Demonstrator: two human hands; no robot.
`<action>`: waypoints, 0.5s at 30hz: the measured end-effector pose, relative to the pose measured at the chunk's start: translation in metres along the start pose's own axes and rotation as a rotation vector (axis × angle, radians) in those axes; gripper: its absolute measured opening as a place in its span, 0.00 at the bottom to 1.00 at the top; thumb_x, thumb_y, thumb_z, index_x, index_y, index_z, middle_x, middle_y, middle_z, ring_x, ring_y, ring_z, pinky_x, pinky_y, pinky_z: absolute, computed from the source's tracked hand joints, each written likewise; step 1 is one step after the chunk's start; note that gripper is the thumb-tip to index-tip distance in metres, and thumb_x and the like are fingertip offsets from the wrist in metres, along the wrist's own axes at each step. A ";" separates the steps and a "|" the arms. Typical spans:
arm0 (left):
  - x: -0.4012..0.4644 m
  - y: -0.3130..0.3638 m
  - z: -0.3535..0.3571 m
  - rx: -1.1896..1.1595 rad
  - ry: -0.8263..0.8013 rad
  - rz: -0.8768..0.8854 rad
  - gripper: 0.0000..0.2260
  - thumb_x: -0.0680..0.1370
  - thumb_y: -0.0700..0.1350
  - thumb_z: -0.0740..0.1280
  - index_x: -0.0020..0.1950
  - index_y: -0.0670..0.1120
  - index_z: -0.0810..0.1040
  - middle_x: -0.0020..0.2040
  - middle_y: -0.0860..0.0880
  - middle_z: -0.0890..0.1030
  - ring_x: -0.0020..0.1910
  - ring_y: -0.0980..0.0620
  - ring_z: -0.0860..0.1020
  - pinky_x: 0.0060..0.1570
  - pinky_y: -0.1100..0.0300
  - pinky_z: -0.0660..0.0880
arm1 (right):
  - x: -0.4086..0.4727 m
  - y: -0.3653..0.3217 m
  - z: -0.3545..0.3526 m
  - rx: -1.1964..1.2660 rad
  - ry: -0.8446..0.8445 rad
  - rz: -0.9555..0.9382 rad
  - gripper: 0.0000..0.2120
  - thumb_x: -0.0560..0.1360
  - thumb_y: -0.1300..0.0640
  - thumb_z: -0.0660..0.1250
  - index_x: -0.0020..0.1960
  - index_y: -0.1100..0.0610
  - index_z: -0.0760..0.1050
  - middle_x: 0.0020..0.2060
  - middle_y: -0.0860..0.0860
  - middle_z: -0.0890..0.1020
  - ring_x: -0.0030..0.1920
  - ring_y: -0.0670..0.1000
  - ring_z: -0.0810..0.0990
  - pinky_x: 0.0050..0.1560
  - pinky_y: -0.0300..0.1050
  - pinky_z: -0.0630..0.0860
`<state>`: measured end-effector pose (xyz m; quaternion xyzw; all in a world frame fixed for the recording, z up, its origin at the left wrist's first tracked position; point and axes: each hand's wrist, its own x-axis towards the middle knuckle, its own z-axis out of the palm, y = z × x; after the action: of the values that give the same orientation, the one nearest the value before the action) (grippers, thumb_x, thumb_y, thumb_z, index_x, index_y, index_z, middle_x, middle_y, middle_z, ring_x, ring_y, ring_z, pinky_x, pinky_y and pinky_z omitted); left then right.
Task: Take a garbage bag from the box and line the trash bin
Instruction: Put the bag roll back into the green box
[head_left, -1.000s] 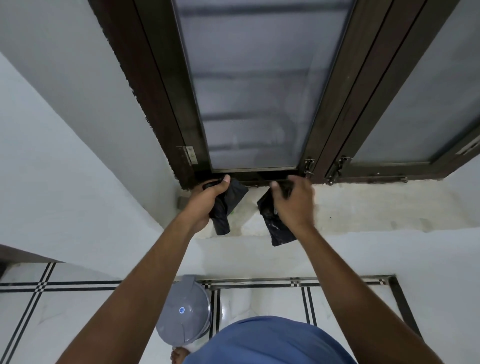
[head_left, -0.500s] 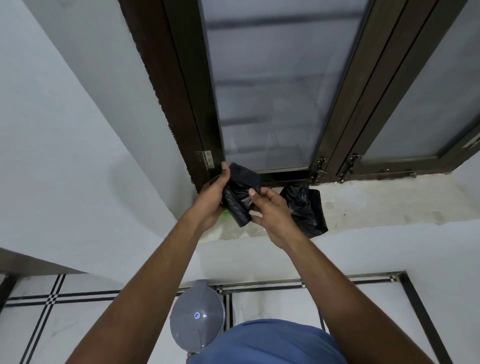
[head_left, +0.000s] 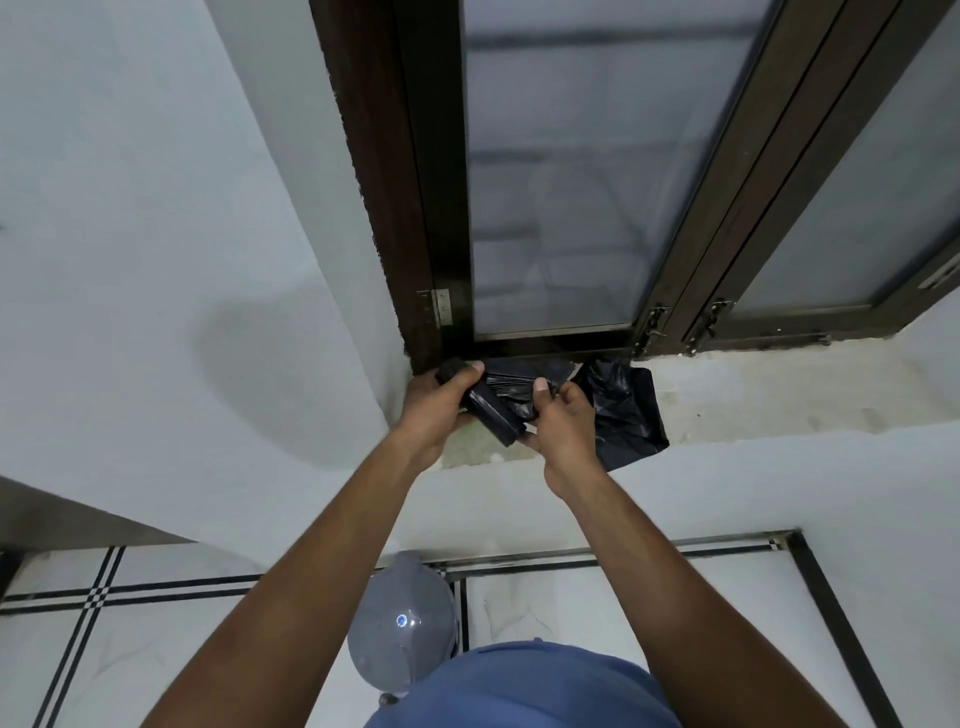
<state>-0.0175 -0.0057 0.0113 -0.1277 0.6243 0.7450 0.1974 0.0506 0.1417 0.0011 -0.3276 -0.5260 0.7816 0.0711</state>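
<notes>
the step in hand looks like peeling one bag off the roll (head_left: 493, 413). to do it well, keep the roll pinned steady and draw the loose film away from it at a flat angle, tearing only at the perforation, so one bag comes free whole.

the left hand (head_left: 434, 410) has its fingers curled around the roll's far end, thumb on top, clamped on it. the right hand (head_left: 563, 423) pinches the loose black film just past the roll, thumb pressed toward the fingers; how tightly the hidden fingers close i cannot tell.

a separate black bag (head_left: 623, 410) lies crumpled on the sill (head_left: 779, 395), just beyond the right fingers, touching the window frame (head_left: 415, 208). the bin (head_left: 402, 631) stands on the floor well below both hands, lid on, unlined as far as can be seen. no box shows.
</notes>
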 end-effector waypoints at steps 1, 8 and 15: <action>-0.001 -0.001 -0.001 0.026 -0.001 0.013 0.15 0.83 0.47 0.76 0.67 0.42 0.84 0.61 0.42 0.89 0.62 0.43 0.88 0.61 0.51 0.87 | -0.001 -0.001 -0.002 -0.017 0.004 -0.029 0.09 0.89 0.55 0.67 0.65 0.59 0.77 0.56 0.54 0.89 0.60 0.57 0.89 0.51 0.57 0.90; -0.005 -0.004 -0.002 0.108 0.033 0.048 0.16 0.83 0.49 0.77 0.69 0.45 0.83 0.63 0.43 0.88 0.62 0.44 0.88 0.60 0.47 0.87 | -0.005 -0.020 -0.013 -0.234 -0.069 -0.306 0.04 0.86 0.56 0.71 0.60 0.53 0.78 0.48 0.50 0.91 0.51 0.49 0.91 0.56 0.56 0.88; -0.003 -0.005 -0.009 -0.103 0.056 -0.083 0.14 0.89 0.42 0.66 0.71 0.38 0.82 0.66 0.36 0.87 0.57 0.42 0.88 0.53 0.52 0.88 | -0.027 -0.012 -0.017 -0.888 -0.349 -0.872 0.09 0.80 0.60 0.75 0.57 0.51 0.89 0.55 0.41 0.89 0.57 0.44 0.84 0.60 0.37 0.79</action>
<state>-0.0126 -0.0142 0.0062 -0.1846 0.5845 0.7634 0.2038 0.0789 0.1483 0.0193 0.0500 -0.8879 0.4309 0.1534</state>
